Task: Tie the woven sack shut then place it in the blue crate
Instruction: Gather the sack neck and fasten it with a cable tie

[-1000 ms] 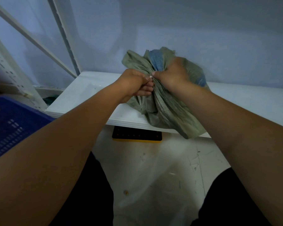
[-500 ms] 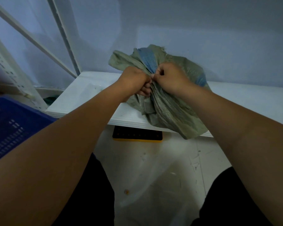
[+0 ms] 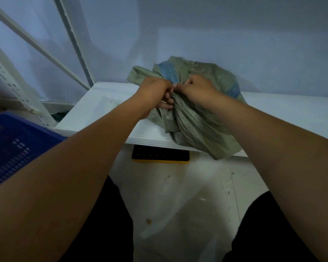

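A grey-green woven sack (image 3: pixel 195 127) with blue stripes lies on the white shelf (image 3: pixel 95 108), its lower end hanging over the front edge. My left hand (image 3: pixel 155 91) and my right hand (image 3: pixel 197 89) meet at its bunched neck, both fists closed on gathered fabric. The loose mouth of the sack fans out behind my knuckles. The blue crate (image 3: pixel 10 148) sits at the lower left, partly covered by my left forearm.
A white metal rack frame (image 3: pixel 13 80) with slanted bars stands at the left, against a pale wall. Under the shelf lies a black and yellow flat object (image 3: pixel 160 155) on the scuffed white floor. My dark-clothed legs fill the bottom corners.
The sack's loose mouth has swung from right to left behind my hands. My right hand has shifted from over the top of the neck to beside my left fist.
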Tool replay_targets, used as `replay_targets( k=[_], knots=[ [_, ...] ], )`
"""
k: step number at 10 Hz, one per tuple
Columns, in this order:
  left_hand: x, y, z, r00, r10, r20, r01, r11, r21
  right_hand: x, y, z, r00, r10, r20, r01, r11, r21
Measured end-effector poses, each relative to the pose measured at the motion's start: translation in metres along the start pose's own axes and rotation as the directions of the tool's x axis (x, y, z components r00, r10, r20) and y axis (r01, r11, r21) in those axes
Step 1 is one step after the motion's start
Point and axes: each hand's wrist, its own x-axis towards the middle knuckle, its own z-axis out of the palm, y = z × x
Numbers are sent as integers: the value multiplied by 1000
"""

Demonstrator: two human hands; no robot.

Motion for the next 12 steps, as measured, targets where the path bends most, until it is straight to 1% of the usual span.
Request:
replay_targets(
  k=[1, 2, 3, 4, 5, 6, 7, 8, 9, 10, 11, 12],
  knots=[
    [2, -1, 1, 1000, 8, 10, -8, 1000, -15, -2, -2, -1, 993, 89, 82, -96, 991, 96],
    [1, 0, 0, 999, 35, 37, -34, 999, -32, -5, -5, 1, 978, 124, 168, -158, 965, 208],
    [0, 1, -3, 999, 17, 44, -15, 999, -47, -5, -5, 4, 972, 110, 208, -157, 961, 226],
    [-4, 8, 0, 999, 0, 44, 1, 1000, -12, -4, -4, 1, 986, 96, 136, -114, 985, 131],
    [-5, 12, 1, 1000, 20, 11, -21, 997, 69, 0, 2, -1, 994, 36, 101, -44, 996, 75],
    [-7, 6, -3, 986, 129, 106, -148, 971, 188, -3, 9, -3, 991, 29, 132, -44, 993, 111],
    [-8, 6, -3, 979, 160, 125, -188, 947, 261, -4, 7, 0, 979, 27, 200, -59, 986, 157],
    [-9, 8, -5, 976, 195, 95, -213, 943, 255, -5, 4, 5, 969, 71, 237, -151, 928, 339],
    [-12, 9, -6, 976, 212, 56, -219, 958, 186, -6, -3, 10, 966, 85, 242, -196, 855, 481],
    [-12, 11, -5, 981, 190, 41, -193, 976, 97, -5, -6, 10, 972, 66, 227, -175, 847, 503],
    [-9, 15, -4, 991, 125, -45, -123, 992, 30, 1, -3, 6, 996, 64, 67, -87, 891, 445],
    [-7, 10, -8, 985, 165, -45, -162, 985, 59, 4, -5, 5, 1000, 28, 12, -31, 909, 415]
  ],
)
